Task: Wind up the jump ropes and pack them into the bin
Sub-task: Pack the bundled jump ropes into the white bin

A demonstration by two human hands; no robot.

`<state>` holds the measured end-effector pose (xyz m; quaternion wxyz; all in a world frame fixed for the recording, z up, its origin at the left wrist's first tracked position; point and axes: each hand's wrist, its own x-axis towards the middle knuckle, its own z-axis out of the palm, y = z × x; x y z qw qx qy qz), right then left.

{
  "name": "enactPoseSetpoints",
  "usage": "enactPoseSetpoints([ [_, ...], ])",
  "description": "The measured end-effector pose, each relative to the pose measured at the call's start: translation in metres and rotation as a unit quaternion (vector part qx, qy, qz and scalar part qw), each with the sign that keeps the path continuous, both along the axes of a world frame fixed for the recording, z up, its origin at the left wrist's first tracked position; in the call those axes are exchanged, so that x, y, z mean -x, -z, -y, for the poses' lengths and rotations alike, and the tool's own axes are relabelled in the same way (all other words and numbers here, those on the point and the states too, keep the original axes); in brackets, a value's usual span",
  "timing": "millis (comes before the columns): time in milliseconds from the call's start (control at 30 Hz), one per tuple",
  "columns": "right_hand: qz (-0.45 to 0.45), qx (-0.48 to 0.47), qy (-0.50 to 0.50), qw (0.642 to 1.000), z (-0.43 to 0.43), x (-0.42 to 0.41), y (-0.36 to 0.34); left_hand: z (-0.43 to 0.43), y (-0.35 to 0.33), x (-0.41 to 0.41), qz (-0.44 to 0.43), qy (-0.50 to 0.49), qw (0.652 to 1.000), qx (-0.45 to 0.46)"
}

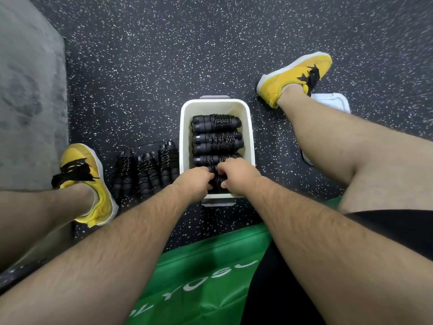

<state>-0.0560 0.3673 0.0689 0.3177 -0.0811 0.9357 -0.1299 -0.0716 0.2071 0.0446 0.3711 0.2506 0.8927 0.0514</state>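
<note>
Between the person's spread legs, on speckled black rubber flooring [164,66], stands a white rectangular bin [185,127] with grey handles at its near and far ends. Inside it lie wound black jump ropes [215,138], stacked in a row from the far end toward the near one — each bundle's long axis runs across the bin, left to right. At the near end, the left hand [195,178] and the right hand [236,172] both curl their fingers around one more wound jump rope [218,180], held crosswise just inside the bin. Left of the bin, just beside its wall, three further wound ropes [145,170] lie on the floor side by side — their long axes point away from the person, roughly parallel to the bin's long side. Yellow shoes [293,76] with black laces flank the scene; a green bag [201,273] with white lettering lies in the foreground, and a grey mat [28,90] occupies the left edge.
</note>
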Motion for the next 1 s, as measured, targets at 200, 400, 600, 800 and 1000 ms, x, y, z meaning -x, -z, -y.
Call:
enactPoseSetpoints([
  [200, -0.004, -0.003, 0.012, 1.000, 0.004, -0.001, 0.011, -0.008, 0.007, 0.005, -0.016, -0.028, 0.999, 0.026],
  [400, -0.008, -0.014, 0.007, 1.000, 0.008, -0.001, 0.004, -0.013, -0.002, 0.003, -0.015, -0.070, 0.997, 0.023],
  [600, -0.029, -0.031, -0.023, 0.999, 0.017, 0.001, -0.024, 0.015, -0.019, -0.009, -0.100, -0.068, 0.985, -0.125],
  [800, -0.235, -0.005, -0.109, 0.966, 0.067, 0.018, -0.028, 0.057, -0.035, -0.011, -0.245, -0.199, 0.937, -0.151],
  [1000, -0.244, -0.026, -0.271, 0.931, 0.120, 0.049, -0.012, 0.097, -0.012, -0.013, -0.223, -0.271, 0.935, -0.045],
])
